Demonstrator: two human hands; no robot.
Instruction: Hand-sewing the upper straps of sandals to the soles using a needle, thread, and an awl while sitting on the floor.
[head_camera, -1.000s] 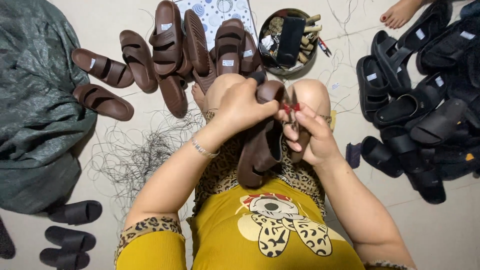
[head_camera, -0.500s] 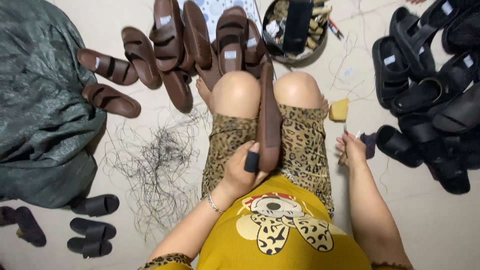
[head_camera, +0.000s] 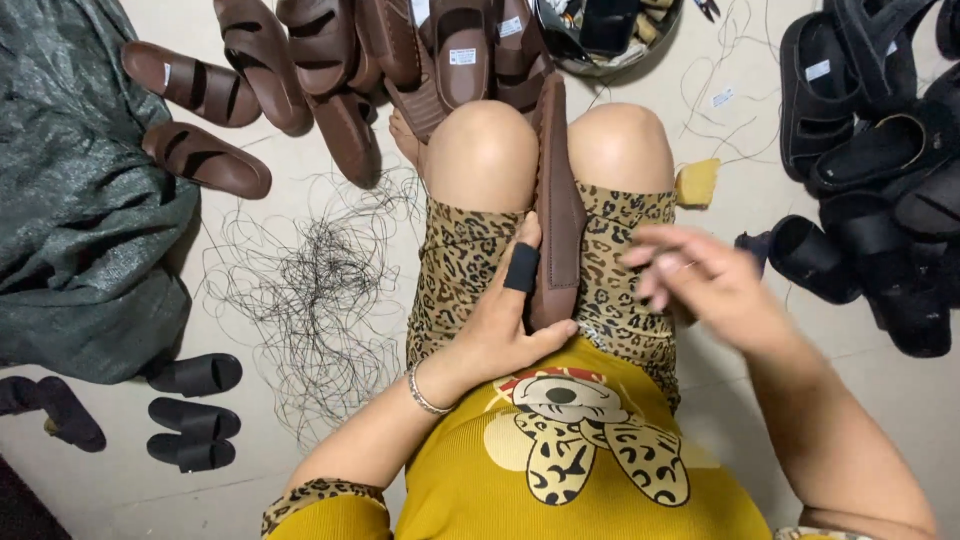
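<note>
A brown sandal (head_camera: 556, 215) lies sole-side along my lap, wedged between my knees. My left hand (head_camera: 505, 320) grips its near end, a black sleeve on one finger. My right hand (head_camera: 695, 272) hovers blurred just right of the sandal, fingers spread, holding nothing that I can make out. I sit on the floor in leopard-print shorts and a yellow top.
Several brown sandals (head_camera: 330, 60) are piled ahead of my knees. Black sandals (head_camera: 880, 150) are heaped at right, a few more (head_camera: 195, 410) at lower left. A tangle of black thread (head_camera: 320, 275) lies on the floor, a green tarp (head_camera: 70, 180) at left, a metal bowl (head_camera: 610, 30) ahead.
My right hand has come in from the floor at right toward the sandal on my lap. The left hand keeps its hold on the sandal's near end.
</note>
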